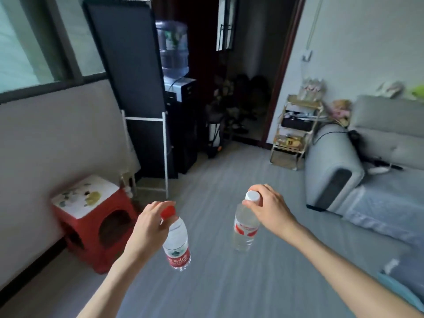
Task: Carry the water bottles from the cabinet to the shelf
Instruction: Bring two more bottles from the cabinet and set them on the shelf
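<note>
A grey striped floor fills the middle of the room. On the right stands a grey sofa, its seat under a clear sheet. Against the left wall leans a tall dark panel on a white frame, and just beside it a black water dispenser carries a big blue jug. A dark doorway opens behind these. Between the doorway and the sofa's arm stands a small tiered shelf, crowded with blurred items; what looks like a pack of bottles sits on its top tier. Low on the left, near the wall, is a red plastic stool with a patterned white top.

Both bare forearms reach forward over the floor. The left hand is curled around the neck of a red-capped bottle, fingers closed just under the cap; the bottle hangs below and to the right of the hand, tilted, its red label low on the body. The right hand pinches the white-capped bottle at the top, fingertips wrapped over the cap's far side, the bottle hanging nearly upright below and to the left of the hand. The two bottles are apart, both in the air above the floor, well short of the shelf.
</note>
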Motion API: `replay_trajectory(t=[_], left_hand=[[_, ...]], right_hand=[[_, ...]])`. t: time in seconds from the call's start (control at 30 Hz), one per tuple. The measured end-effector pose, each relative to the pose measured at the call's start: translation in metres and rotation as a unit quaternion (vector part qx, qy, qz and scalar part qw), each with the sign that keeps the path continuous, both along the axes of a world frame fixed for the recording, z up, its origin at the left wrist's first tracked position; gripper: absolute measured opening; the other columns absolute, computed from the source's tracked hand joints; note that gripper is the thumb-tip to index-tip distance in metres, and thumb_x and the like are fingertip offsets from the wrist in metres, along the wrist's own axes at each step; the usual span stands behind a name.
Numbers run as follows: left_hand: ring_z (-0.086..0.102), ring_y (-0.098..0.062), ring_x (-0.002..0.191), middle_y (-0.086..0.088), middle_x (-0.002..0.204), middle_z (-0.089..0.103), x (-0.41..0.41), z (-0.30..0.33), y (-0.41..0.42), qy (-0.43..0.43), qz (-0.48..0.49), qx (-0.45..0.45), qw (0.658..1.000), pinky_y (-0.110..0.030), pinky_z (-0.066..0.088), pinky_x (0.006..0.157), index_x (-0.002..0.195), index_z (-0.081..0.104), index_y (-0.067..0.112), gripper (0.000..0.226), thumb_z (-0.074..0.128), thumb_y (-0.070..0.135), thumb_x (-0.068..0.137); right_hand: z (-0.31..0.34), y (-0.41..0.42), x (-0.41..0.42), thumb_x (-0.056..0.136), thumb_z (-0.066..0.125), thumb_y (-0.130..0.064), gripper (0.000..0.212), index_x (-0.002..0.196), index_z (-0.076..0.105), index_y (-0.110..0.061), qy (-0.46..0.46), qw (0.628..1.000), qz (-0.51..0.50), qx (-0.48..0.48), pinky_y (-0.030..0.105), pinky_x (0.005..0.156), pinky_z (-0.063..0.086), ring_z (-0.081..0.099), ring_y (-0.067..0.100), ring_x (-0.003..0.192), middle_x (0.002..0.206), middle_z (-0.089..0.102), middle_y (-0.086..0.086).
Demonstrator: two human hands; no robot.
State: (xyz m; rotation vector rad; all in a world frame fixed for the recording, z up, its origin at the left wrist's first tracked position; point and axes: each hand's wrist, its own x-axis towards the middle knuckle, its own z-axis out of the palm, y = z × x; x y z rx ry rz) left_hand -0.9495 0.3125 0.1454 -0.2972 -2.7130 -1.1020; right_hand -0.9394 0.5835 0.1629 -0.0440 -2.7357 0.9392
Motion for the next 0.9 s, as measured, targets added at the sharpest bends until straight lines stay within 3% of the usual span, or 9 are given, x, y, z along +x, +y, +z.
replay_trajectory(t=[0.1, 0.2, 0.43, 0.67, 0.9], left_hand=[[0.058, -0.029, 0.088, -0.007, 0.093, 0.061, -0.071, 0.005, 0.047, 0.000, -0.051, 0.004, 0.999, -0.038, 0.047, 0.081, 0.100, 0.064, 0.009, 0.022, 0.066, 0.006, 0.079], [0.052, -0.023, 0.091, 0.002, 0.092, 0.053, -0.137, 0.006, 0.099, 0.004, -0.102, 0.003, 0.995, -0.028, 0.037, 0.079, 0.107, 0.062, 0.011, 0.027, 0.065, 0.011, 0.080], [0.053, -0.025, 0.100, -0.006, 0.104, 0.059, -0.259, 0.000, 0.208, -0.028, -0.187, 0.006, 0.982, -0.030, 0.040, 0.085, 0.111, 0.061, 0.011, 0.028, 0.064, 0.013, 0.083], [0.055, -0.025, 0.099, -0.008, 0.105, 0.060, -0.389, -0.005, 0.334, -0.040, -0.241, 0.002, 0.970, -0.036, 0.045, 0.088, 0.112, 0.061, 0.012, 0.028, 0.062, 0.014, 0.084], [0.054, -0.023, 0.098, -0.007, 0.106, 0.059, -0.521, 0.022, 0.433, -0.020, -0.239, 0.011, 0.971, -0.024, 0.038, 0.082, 0.111, 0.060, 0.009, 0.029, 0.063, 0.010, 0.082]], right_hand=[[0.005, 0.041, -0.040, 0.078, 0.069, -0.021, 0.023, 0.097, 0.059, -0.012, -0.003, 0.998, -0.056, 0.004, 0.016, 0.073, 0.027, 0.055, 0.023, 0.096, 0.097, 0.056, 0.004], [0.007, 0.083, -0.076, 0.076, 0.070, -0.019, 0.023, 0.096, 0.060, -0.011, -0.001, 0.994, -0.107, 0.004, 0.015, 0.072, 0.027, 0.055, 0.022, 0.094, 0.093, 0.053, 0.001], [-0.008, 0.177, -0.163, 0.081, 0.067, -0.024, 0.036, 0.111, 0.059, -0.006, -0.019, 0.978, -0.208, -0.019, 0.021, 0.084, 0.034, 0.055, 0.025, 0.106, 0.113, 0.060, 0.011], [-0.022, 0.288, -0.286, 0.083, 0.064, -0.029, 0.027, 0.099, 0.060, -0.009, -0.048, 0.974, -0.218, -0.027, 0.021, 0.076, 0.034, 0.051, 0.015, 0.088, 0.105, 0.061, 0.008], [0.005, 0.380, -0.417, 0.081, 0.067, -0.019, 0.026, 0.101, 0.059, -0.005, -0.004, 0.974, -0.226, -0.013, 0.016, 0.072, 0.027, 0.054, 0.024, 0.098, 0.106, 0.055, 0.010]])
